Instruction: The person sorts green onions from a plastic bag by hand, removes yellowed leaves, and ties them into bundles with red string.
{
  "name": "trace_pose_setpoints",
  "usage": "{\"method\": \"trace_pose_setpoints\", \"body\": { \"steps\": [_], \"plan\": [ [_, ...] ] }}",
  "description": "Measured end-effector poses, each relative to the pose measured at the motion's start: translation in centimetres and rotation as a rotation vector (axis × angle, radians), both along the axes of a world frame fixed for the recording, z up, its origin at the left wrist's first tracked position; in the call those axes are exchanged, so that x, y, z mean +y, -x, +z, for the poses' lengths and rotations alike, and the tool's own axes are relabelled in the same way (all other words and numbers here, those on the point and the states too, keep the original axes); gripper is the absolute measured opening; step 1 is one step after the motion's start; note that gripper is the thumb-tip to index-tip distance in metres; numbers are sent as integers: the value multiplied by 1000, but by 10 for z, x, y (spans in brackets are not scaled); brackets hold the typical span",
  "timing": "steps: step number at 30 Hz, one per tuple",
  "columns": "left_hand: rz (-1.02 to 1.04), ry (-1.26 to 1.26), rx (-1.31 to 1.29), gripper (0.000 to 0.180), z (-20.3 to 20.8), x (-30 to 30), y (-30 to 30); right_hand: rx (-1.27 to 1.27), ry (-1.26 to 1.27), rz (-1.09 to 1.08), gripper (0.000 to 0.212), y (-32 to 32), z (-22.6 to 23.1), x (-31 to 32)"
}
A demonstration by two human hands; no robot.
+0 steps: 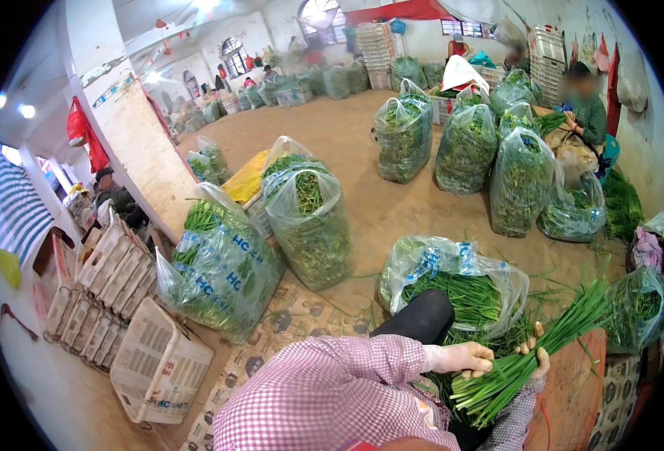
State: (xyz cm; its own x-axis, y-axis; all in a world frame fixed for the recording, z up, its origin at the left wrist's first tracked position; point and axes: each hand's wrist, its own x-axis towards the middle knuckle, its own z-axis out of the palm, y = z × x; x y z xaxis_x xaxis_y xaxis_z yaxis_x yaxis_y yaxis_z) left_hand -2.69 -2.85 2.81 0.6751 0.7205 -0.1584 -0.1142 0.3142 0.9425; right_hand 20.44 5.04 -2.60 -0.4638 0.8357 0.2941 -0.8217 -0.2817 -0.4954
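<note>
A worker's gloved left hand [459,358] and bare right hand [538,357] both clasp a bundle of green stalks [523,364]; clear plastic bags of greens [309,214] crowd the floor.

Left hand [463,358], white-gloved, fingers curled shut; bare right hand [536,356] just beside, fingers wrapped closed; checked sleeves, forearms near.
</note>
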Motion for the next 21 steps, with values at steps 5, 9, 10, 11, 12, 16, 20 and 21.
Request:
{"method": "trace_pose_setpoints", "body": {
  "steps": [5, 9, 10, 11, 12, 16, 20, 21],
  "plan": [
    [-98, -99, 65, 25, -6, -1, 35, 68, -59, -13, 59, -9, -6, 1],
    [-143, -223, 530, 18, -24, -2, 45, 169, -164, 99, 62, -18, -15, 9],
    [-148, -354, 689, 25, -24, -5, 42, 198, -237, 154, 62, -24, -20, 15],
    [-150, -406, 741, 32, -30, -7, 43, 174, -200, 122, 62, -25, -25, 14],
    [-152, -447, 794, 39, -40, -12, 43, 146, -156, 92, 62, -25, -27, 11],
    [95, -296, 555, 66, -69, -8, 30, 68, -17, 13, 62, -17, -24, 3],
    [0, -230, 467, 82, -43, -15, 12, 17, 75, -50, 62, -12, -19, -3],
    [69, -243, 453, 71, -47, -18, 9, 8, 92, -58, 62, -10, -17, -5]
  ]
}}
